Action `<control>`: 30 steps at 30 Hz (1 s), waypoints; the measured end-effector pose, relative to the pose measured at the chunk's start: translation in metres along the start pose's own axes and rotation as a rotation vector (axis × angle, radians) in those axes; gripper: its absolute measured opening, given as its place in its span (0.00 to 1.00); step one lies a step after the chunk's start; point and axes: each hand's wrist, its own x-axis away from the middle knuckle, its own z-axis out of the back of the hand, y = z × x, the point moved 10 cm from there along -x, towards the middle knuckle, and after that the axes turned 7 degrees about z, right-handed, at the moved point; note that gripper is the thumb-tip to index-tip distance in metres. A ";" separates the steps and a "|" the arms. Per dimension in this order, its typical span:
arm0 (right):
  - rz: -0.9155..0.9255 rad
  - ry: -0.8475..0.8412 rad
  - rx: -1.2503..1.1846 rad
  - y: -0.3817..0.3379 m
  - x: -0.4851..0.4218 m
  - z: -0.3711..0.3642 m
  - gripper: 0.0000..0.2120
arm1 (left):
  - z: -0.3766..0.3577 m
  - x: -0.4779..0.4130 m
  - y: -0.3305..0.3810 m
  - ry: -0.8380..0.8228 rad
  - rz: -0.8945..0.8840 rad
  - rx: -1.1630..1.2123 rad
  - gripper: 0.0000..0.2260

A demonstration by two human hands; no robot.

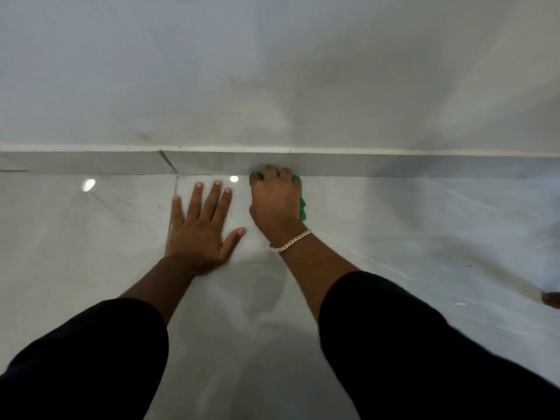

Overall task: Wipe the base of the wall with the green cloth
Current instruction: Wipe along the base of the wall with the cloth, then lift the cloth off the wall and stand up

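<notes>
Surroundings: you face a pale, matte wall [272, 71] carrying a few faint dark marks; at about 4 o'clock, at the frame's edge, a small brown shape shows, too cropped to identify.
In the way: nothing lies between your hands and the skirting.
Floor: glossy pale tiles [91, 237] with faint grey veins, two bright light reflections near 11 o'clock, and a thin joint running toward the wall at 11 o'clock.
Skirting: a low, grey, smooth tiled strip [394, 166] along the foot of the wall, with a white line on top and one slanted joint at 11 o'clock.
Cloth: the green cloth [303, 207] sits at 12 o'clock, bunched under your right hand, pressed where the skirting meets the floor; only its bright edges peek out beside the knuckles and along the hand's right side.
Right hand: your right hand [275, 204] has its fingers [269, 172] curled over the cloth, tips touching the skirting; a silver chain bracelet [289, 241] circles the wrist.
Left hand: your left hand [200, 231] lies flat on the floor just beside the right, fingers spread wide, holding nothing.
Sleeves: dark sleeves [91, 359] cover both forearms.
</notes>
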 end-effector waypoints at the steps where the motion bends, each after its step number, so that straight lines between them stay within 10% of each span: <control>1: 0.047 -0.001 0.012 0.007 0.003 0.001 0.18 | 0.001 0.003 0.000 -0.013 -0.005 0.011 0.37; 10: -0.329 -0.098 -0.082 0.202 0.053 0.025 0.15 | 0.000 0.023 0.013 -0.357 0.146 0.114 0.37; 15: -0.284 0.025 -0.463 0.165 0.069 0.078 0.15 | 0.065 0.037 0.067 -0.458 0.359 0.930 0.33; 20: -0.226 0.202 -0.835 0.098 0.105 0.207 0.14 | 0.180 0.082 0.134 -0.583 0.574 1.650 0.29; 24: -0.313 0.192 -1.044 0.085 0.140 0.337 0.12 | 0.312 0.124 0.152 -0.405 0.707 1.563 0.06; 30: -0.644 0.115 -1.301 0.113 0.230 0.533 0.24 | 0.520 0.201 0.211 -0.520 0.680 1.640 0.13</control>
